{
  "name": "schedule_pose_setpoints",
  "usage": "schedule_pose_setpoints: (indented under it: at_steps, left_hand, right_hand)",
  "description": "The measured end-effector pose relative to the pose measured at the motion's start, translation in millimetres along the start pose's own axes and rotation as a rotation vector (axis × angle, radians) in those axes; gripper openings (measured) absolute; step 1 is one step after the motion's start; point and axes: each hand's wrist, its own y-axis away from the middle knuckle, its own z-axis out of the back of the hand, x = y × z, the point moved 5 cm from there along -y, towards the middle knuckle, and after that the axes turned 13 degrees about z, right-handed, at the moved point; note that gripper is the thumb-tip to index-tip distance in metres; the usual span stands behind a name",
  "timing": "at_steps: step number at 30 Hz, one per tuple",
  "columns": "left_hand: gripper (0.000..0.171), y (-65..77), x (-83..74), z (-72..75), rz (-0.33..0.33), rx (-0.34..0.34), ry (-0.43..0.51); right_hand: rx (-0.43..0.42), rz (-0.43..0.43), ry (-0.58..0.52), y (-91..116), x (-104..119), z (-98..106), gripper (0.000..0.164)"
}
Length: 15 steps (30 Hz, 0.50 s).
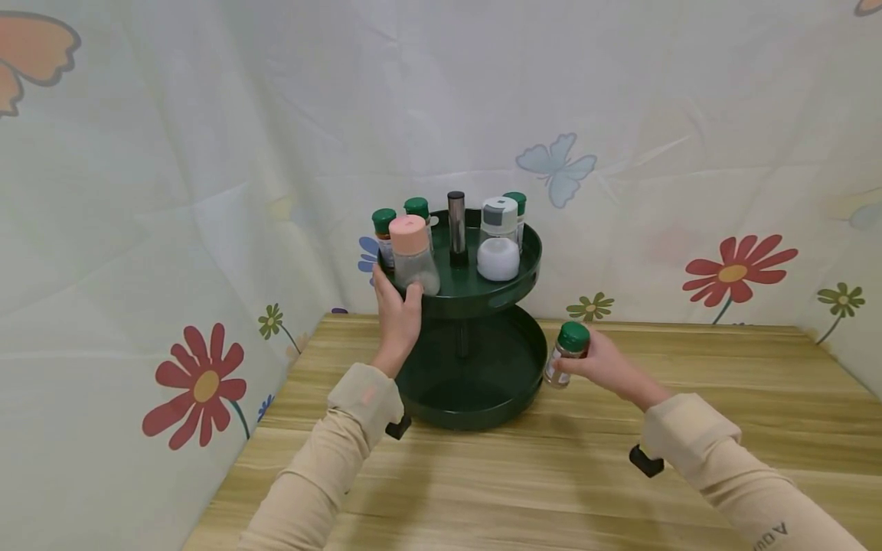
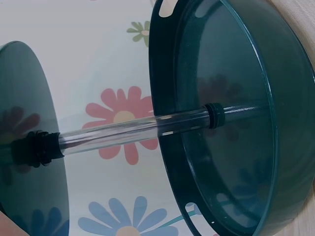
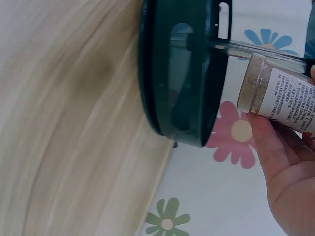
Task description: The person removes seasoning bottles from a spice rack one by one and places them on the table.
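My left hand (image 1: 398,317) lies against the left front of the dark green two-tier rack's upper tray (image 1: 468,304), fingers straight along its outer side. Its thumb overlaps the lower part of a clear bottle with a pink cap (image 1: 409,234); whether it touches the bottle is unclear. To the right of the rack, my right hand (image 1: 602,366) holds a green-capped spice jar (image 1: 566,353) above the table, tilted. The right wrist view shows that jar (image 3: 268,91) with brown powder and a printed white label, thumb and fingers around it. The lower tray (image 2: 290,98) holds nothing visible.
On the upper tray stand green-capped jars (image 1: 383,222), a grey-and-white-capped container (image 1: 499,218), a round white container (image 1: 498,260) and the central post (image 1: 457,229). The rack stands on a wood-grain table (image 1: 496,490), with a flower-printed curtain (image 1: 317,153) behind.
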Motion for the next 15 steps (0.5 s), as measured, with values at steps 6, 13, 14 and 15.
schedule_pose_setpoints:
  at_steps: [6, 13, 14, 15]
  left_hand:
    - [0.078, -0.2, 1.4, 0.3, 0.006, 0.005, 0.0]
    - [0.078, -0.9, 2.4, -0.3, 0.012, 0.013, 0.002]
    - [0.078, -1.1, 2.3, -0.3, 0.013, 0.011, 0.003]
    - [0.078, -1.2, 2.2, -0.3, 0.013, 0.01, 0.003]
  right_hand:
    - [0.017, -0.03, 0.029, 6.1, -9.6, -5.3, 0.038]
    - [0.018, -0.03, 0.044, 8.6, -21.6, -10.3, 0.036]
    - [0.02, -0.035, 0.048, 9.2, -23.2, -11.0, 0.036]
    - [0.023, -0.039, 0.054, 9.8, -24.8, -11.8, 0.036]
